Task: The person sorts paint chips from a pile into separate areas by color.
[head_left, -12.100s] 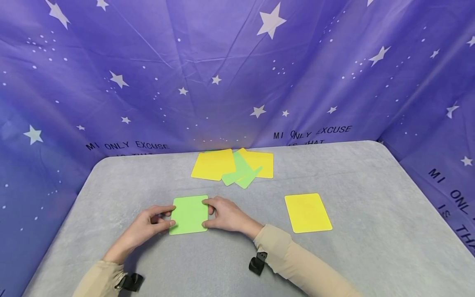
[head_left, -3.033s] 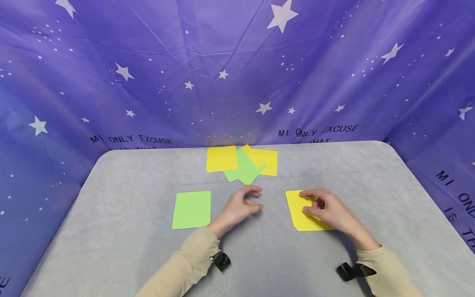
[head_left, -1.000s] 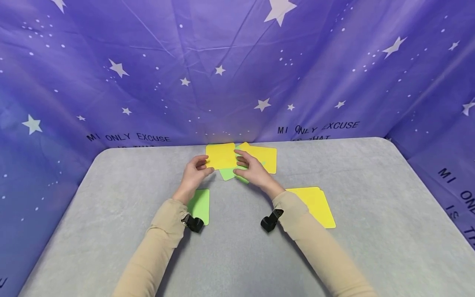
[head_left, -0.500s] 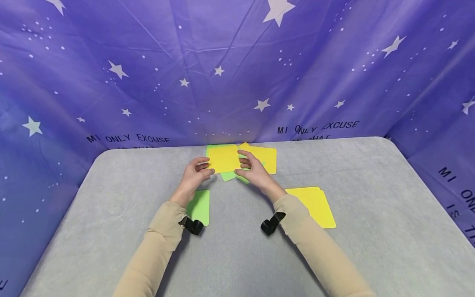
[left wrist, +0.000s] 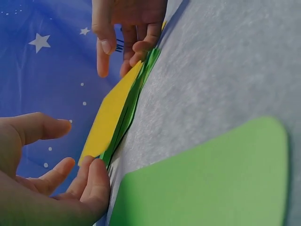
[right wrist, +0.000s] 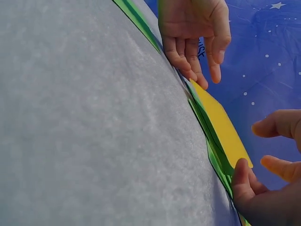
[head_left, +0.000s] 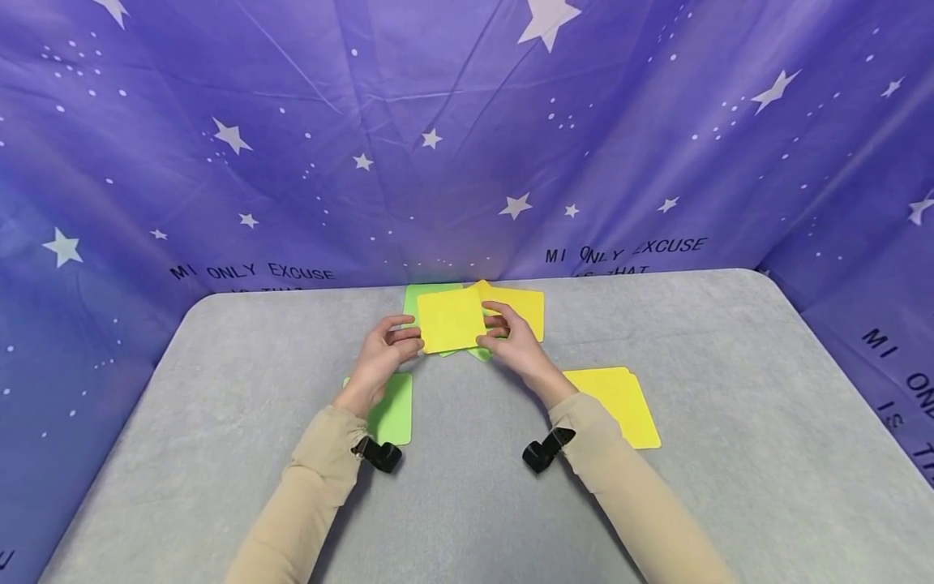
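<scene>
A square yellow card (head_left: pixel 451 320) lies tilted above the loose pile at the table's far edge, lifted slightly off it. My left hand (head_left: pixel 381 349) holds the card's left edge at the fingertips, and my right hand (head_left: pixel 518 341) grips its right edge, the thumb near the front corner. Edge-on in the left wrist view, the yellow card (left wrist: pixel 110 115) slants over layered green cards (left wrist: pixel 126 117). Behind it in the head view, a green card (head_left: pixel 410 302) shows. Another yellow card (head_left: pixel 527 305) rests at the pile's right, partly behind my right fingers.
Nearer on the left lies a single green card (head_left: pixel 394 418), partly covered by my left wrist. Two overlapping yellow cards (head_left: pixel 627 410) lie on the right beside my right forearm. A starry purple cloth (head_left: pixel 467 162) stands behind the grey table (head_left: pixel 452 503).
The top yellow card has come toward me and rightward between both hands, uncovering green beneath. Earlier, both hands held the left green card; later a second yellow card lay on the right one.
</scene>
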{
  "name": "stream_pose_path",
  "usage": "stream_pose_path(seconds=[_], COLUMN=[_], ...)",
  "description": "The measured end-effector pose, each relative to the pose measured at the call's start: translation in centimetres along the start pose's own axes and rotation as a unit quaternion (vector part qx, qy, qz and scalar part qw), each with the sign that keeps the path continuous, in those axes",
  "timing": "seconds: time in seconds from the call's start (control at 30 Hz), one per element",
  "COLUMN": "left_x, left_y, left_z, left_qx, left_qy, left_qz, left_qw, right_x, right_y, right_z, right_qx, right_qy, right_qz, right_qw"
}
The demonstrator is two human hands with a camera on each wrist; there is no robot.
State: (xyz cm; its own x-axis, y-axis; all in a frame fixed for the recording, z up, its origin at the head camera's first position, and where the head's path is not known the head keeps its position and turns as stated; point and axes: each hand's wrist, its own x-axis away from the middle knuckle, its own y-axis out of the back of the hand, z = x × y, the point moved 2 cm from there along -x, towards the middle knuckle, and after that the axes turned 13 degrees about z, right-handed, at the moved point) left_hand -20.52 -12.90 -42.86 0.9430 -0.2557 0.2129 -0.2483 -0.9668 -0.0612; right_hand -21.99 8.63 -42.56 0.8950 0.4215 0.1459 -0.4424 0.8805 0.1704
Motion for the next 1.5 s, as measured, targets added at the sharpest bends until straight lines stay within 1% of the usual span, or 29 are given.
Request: stream_pose_path(seconds=[0.07, 0.1, 0.17, 0.4, 0.53, 0.73, 0.93, 1.17, 1.33, 1.5], left_x=[0.1, 0.2, 0.2, 0.3, 0.4, 0.5, 0.9, 1.5, 1.8, 2.0], left_y=[-0.1, -0.2, -0.4, -1.0, -1.2, -1.8, -2.3, -3.0, -3.5, -4.1], left_z=[0.2, 0.2, 0.3, 0.5, 0.7, 1.0, 1.2, 1.0, 1.1, 1.4], left_qx=[-0.001, -0.001, -0.003, -0.01, -0.012, -0.015, -0.011, 0.003, 0.014, 0.021], left_qy=[-0.006, -0.008, -0.012, -0.015, -0.018, -0.036, -0.041, -0.036, -0.033, -0.031], left_qz=[-0.003, -0.004, -0.008, -0.004, 0.002, 0.011, 0.032, 0.064, 0.076, 0.088], left_qw=[1.0, 1.0, 0.9999, 0.9998, 0.9998, 0.9992, 0.9986, 0.9973, 0.9965, 0.9954], right_x=[0.2, 0.0, 0.3, 1.2, 1.6, 2.4, 3.4, 4.7, 5.4, 6.1], right_y=[0.0, 0.0, 0.0, 0.2, 0.3, 0.7, 1.1, 1.7, 2.2, 2.7], right_z=[-0.1, -0.6, -0.6, -0.7, -1.1, -1.3, -1.2, -1.2, -1.4, -1.8], right_qx=[0.016, 0.023, 0.032, 0.048, 0.05, 0.057, 0.039, -0.01, -0.043, -0.043], right_qy=[-0.001, 0.0, 0.001, 0.028, 0.042, 0.042, 0.04, 0.024, 0.033, 0.027], right_qz=[-0.007, -0.011, -0.014, -0.032, -0.026, -0.02, -0.012, 0.019, 0.033, 0.038], right_qw=[1.0, 1.0, 0.999, 0.998, 0.998, 0.997, 0.998, 0.999, 0.998, 0.998])
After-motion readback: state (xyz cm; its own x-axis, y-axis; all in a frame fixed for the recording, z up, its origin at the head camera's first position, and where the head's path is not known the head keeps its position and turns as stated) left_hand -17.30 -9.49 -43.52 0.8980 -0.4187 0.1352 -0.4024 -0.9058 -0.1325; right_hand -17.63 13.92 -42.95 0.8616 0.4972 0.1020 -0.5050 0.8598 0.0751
